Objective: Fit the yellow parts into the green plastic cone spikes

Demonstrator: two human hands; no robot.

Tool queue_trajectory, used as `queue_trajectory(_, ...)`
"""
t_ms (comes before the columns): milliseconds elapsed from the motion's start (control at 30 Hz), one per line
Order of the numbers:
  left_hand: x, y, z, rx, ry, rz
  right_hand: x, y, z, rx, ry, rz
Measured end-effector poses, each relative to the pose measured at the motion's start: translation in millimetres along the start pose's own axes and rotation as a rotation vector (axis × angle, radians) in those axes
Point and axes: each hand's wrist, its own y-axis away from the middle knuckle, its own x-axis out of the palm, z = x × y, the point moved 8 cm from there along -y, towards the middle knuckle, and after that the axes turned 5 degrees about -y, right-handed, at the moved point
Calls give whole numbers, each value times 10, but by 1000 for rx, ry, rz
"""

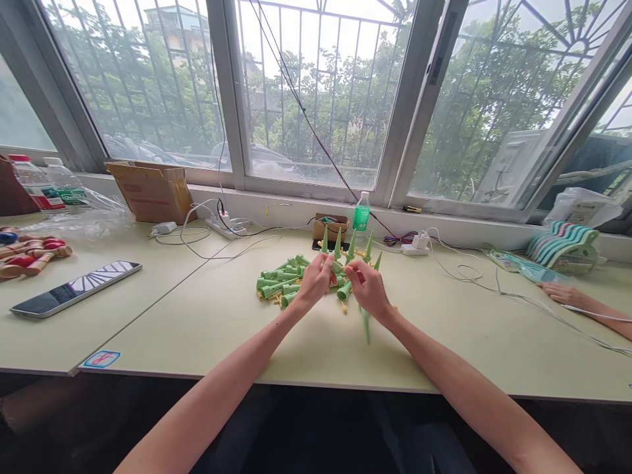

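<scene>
My left hand [317, 278] is closed, its fingers pinching a light green plastic piece [338, 267]. Close beside it, my right hand [368, 286] is also closed, with its fingertips at the other end of that piece. What sits in the right fingertips is too small to make out. Green plastic tubes [276, 284] lie in a pile left of my hands, with small yellow parts among them. Several green pointed cones [351, 246] stand just behind my hands. One green tube [344, 290] lies between my hands, and a green spike [365, 326] points toward me below my right hand.
Behind stand a green-labelled bottle [361, 212] and a small cardboard box [330, 227]. A phone [76, 289], wooden toys [37, 255] and a large carton [151, 191] are left. Cables, stacked hangers [563, 247] and another person's hand [560, 291] are right.
</scene>
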Motion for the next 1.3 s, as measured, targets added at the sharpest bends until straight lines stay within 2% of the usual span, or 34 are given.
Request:
queue_trajectory(433,24,-8,25,4,18,53,16,3,-82,34,-42,18)
queue_trajectory(833,70,56,-96,52,6,127,28,7,-165,97,-49,21)
queue_trajectory(1133,66,92,-183,224,-221,84,54,15,-166,116,-59,45)
queue_trajectory(1300,60,97,-190,264,-323,39,70,28,-138,92,-23,39)
